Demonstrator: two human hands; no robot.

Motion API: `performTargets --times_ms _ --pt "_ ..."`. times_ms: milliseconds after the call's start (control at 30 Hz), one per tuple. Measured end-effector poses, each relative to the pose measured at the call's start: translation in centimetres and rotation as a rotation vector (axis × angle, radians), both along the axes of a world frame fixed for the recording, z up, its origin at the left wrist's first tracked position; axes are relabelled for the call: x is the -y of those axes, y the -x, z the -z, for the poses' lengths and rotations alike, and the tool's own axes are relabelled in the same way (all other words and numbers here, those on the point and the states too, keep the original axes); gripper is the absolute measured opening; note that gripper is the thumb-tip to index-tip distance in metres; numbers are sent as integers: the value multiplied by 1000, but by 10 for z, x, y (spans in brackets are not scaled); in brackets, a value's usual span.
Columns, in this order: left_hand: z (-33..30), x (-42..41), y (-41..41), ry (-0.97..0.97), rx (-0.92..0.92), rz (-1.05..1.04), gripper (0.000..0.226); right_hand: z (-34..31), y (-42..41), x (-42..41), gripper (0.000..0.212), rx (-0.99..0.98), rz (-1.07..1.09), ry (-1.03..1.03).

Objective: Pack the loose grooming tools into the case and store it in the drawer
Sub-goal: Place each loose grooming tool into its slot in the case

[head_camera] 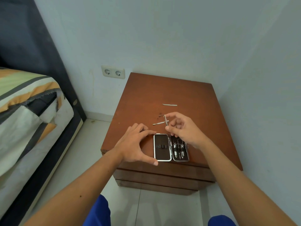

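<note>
- We look down on a brown wooden nightstand (146, 95) set in a corner, its tabletop carrying a small grooming case (171, 147) that lies open and flat near the front edge
- The case's left half (162, 146) shows a dark panel in a silver rim; the right half (180, 150) holds clippers and other small metal tools in their slots
- Our left hand (136, 144) is spread wide beside the case, index fingertip at its far left corner and thumb at its near left corner, fingers apart and not curled round anything
- Our right hand (182, 129) hovers just past the case's right half, thumb and fingers pinching a thin metal tool (166, 120) held nearly upright
- Three loose tools lie on the tabletop beyond the case: a small spatula-ended pusher (158, 123) nearest, a short dark pin-like tool (161, 115) just behind it, and a flat nail file (169, 104) farther back, well apart from the hands
- Drawer fronts (162, 175) below the tabletop appear closed
- A bed (24, 111) with striped bedding stands to the left, and a double wall socket (113, 72) sits on the wall behind
</note>
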State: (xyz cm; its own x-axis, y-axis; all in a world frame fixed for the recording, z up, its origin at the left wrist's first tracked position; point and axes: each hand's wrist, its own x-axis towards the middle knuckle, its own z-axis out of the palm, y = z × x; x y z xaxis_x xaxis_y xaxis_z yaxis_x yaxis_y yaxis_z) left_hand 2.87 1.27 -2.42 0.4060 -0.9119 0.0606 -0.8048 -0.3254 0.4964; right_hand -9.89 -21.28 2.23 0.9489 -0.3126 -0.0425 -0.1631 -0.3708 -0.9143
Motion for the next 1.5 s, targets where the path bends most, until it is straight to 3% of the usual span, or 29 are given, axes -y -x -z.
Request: performTargets --times_ms 100,433,667,833,1000,1200,1333,1500 --pt "0 0 0 0 6 -4 115 3 -2 -1 56 4 -48 -8" --pt "-1 3 1 16 4 2 114 17 -6 1 38 -38 -38 108" --pt "-3 2 1 19 -7 -4 113 30 -5 5 40 -26 10 156" --pt "-4 3 1 -1 -3 -5 114 30 0 6 42 -55 -24 339" --pt "-4 4 1 1 4 -8 114 22 5 -2 57 -148 -138 507" --pt "-4 4 1 -19 -9 -7 115 18 19 -7 89 -181 -185 564" --pt "-4 3 2 -14 -4 -11 116 21 23 -9 95 -163 -201 608" --pt "-6 3 2 -25 -17 -11 116 20 28 -6 77 -156 -225 583"
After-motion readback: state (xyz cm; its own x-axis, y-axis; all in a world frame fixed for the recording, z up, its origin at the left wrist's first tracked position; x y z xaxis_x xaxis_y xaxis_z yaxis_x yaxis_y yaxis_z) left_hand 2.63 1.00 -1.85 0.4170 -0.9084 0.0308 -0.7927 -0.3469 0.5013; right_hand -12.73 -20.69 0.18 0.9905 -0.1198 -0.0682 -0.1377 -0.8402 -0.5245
